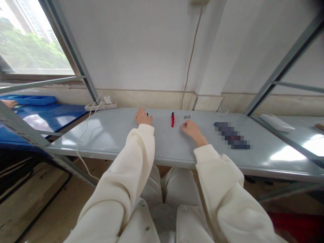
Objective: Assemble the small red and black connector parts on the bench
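Observation:
My left hand (143, 117) lies palm down on the grey metal tabletop (106, 135), fingers apart, holding nothing. A small dark item (147, 114) sits just past its fingertips. My right hand (190, 129) rests on the table with its fingers curled, and I cannot tell whether they hide anything. Just beyond it lie several small metal parts (187, 116). Between my hands stands a slim red and black item (172, 119). To the right lies an oblong dark object (231, 135), pixelated and unclear.
A white power strip (101, 106) lies at the table's back left, its cable (83, 141) hanging over the front edge. Steel shelf uprights (286, 60) stand at both sides. On a blue-topped bench at left, another person's hand (8, 103) lies near a blue tray (27, 100).

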`<state>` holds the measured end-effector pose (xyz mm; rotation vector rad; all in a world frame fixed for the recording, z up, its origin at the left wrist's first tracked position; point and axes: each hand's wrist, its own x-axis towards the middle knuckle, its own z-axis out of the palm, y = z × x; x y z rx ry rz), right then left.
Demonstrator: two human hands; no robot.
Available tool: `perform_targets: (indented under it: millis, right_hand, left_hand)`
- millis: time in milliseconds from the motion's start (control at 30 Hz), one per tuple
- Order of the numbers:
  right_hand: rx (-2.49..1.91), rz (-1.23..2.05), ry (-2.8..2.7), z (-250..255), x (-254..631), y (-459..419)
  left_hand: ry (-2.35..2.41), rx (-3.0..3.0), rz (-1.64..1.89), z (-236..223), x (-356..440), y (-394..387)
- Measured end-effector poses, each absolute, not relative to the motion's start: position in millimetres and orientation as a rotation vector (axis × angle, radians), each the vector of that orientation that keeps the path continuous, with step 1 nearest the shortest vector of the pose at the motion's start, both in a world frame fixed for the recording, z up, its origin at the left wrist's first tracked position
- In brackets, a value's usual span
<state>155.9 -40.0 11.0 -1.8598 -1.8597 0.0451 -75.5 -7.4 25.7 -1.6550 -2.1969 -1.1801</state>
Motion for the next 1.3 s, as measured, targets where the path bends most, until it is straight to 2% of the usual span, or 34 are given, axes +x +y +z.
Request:
perform_targets:
  millis: [100, 200, 267, 467, 600, 833, 1100, 1300]
  right_hand:
    - [-1.860, 0.066, -1.897, 9.1, 153.3, -39.2]
    - [-1.872, 0.058, -1.917, 9.0, 150.2, -39.4]
    - [-1.876, 0.049, -1.922, 10.0, 148.2, -40.1]
    - [-1.943, 0.085, -1.949, 13.9, 143.1, -41.5]
    - [-1.972, 0.095, -1.975, 14.6, 141.1, -41.1]
    - [-1.946, 0.049, -2.004, 13.1, 139.0, -40.3]
    - [-1.935, 0.040, -2.004, 13.9, 135.1, -39.7]
    - [-1.877, -0.003, -2.059, 14.6, 132.2, -39.4]
  left_hand:
    - [-1.781, -1.988, -1.280, 29.9, -59.5, -16.9]
    - [-1.307, -2.395, -1.171, 24.7, -36.6, -24.2]
    - [-1.153, -2.511, -1.069, 18.6, -23.8, -26.8]
    - [-1.211, -2.574, -0.782, 10.1, -16.2, -26.5]
    - [-1.228, -2.605, -0.742, 10.2, -17.1, -26.0]
    - [-1.197, -2.685, -1.100, 1.9, -16.9, -15.3]
    - [-1.069, -2.494, -1.600, 4.8, -19.1, -13.4]
    - [-0.960, -2.427, -1.750, 8.9, -19.1, -16.7]
